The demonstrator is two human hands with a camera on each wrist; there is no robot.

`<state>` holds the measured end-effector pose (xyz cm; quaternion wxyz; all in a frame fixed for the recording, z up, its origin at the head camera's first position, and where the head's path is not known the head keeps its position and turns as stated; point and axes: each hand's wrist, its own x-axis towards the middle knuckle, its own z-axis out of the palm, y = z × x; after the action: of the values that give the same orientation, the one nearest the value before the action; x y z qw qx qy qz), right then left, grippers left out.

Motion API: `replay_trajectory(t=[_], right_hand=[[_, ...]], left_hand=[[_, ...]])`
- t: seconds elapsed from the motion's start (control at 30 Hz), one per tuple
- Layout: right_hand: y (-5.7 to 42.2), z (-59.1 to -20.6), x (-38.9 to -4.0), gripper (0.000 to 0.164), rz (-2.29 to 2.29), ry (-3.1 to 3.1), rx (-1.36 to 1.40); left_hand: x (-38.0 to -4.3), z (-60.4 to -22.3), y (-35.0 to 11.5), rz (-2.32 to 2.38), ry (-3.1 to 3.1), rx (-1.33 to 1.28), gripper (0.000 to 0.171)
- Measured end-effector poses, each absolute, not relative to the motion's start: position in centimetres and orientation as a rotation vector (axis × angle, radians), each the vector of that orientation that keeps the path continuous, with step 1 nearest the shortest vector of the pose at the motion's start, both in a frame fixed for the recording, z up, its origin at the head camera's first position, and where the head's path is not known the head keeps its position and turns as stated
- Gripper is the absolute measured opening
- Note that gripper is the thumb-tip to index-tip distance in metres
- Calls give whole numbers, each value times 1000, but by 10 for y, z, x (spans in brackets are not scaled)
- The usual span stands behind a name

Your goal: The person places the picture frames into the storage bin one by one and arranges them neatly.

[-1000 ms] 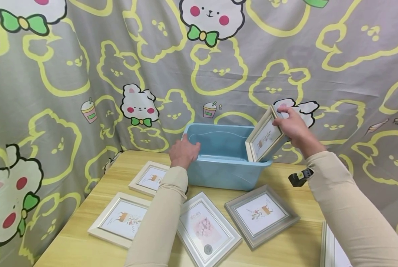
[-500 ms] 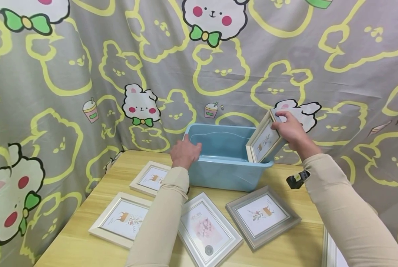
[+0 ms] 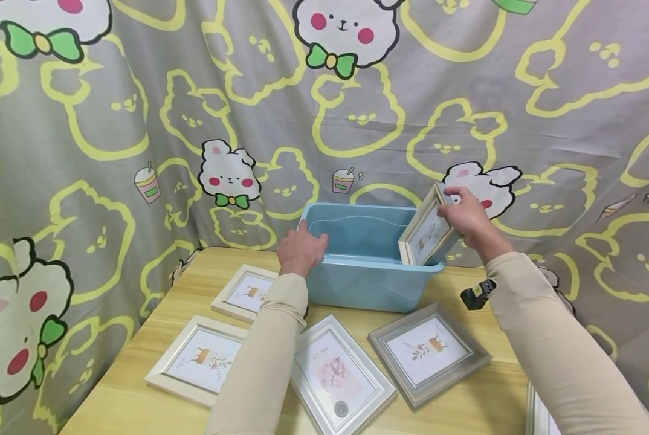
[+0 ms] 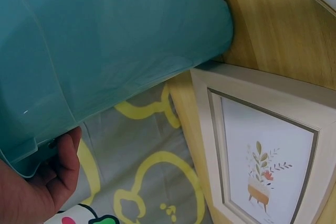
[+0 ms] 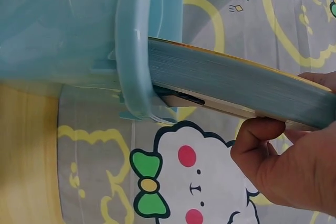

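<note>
A blue plastic bin point(image 3: 365, 284) stands at the back of the table. My left hand point(image 3: 301, 249) grips its left rim; in the left wrist view that hand point(image 4: 55, 179) has its fingers curled under the rim. At the bin's right end, my right hand point(image 3: 468, 217) holds a cream picture frame point(image 3: 408, 251) by its upper edge. The frame is tilted, its lower part inside the bin. From the right wrist view I see the frame's side edge point(image 5: 226, 80), pinched between thumb and fingers point(image 5: 257, 140), passing behind the bin's rim point(image 5: 134, 40).
Two cream frames point(image 3: 164, 368) lie on the table at left, one partly under my left sleeve. A silver frame point(image 3: 365, 406) and a grey-brown frame point(image 3: 455, 370) lie in front of the bin. Another frame point(image 3: 533, 411) shows at the lower right. A patterned curtain point(image 3: 281, 121) hangs behind.
My right hand and the picture frame have moved slightly down and left, so the frame sits a little lower in the bin. My left hand stays on the rim.
</note>
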<state>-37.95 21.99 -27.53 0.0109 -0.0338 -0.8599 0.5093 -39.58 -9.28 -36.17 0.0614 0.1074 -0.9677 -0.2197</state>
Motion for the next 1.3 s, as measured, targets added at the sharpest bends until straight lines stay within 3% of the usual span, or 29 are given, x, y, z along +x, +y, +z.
replay_trajectory(t=[1.3], right_hand=[[214,-301,-389,69,1461,-2765,-152]], left_hand=[[-395,-361,-92,-649,-2917,339,76]])
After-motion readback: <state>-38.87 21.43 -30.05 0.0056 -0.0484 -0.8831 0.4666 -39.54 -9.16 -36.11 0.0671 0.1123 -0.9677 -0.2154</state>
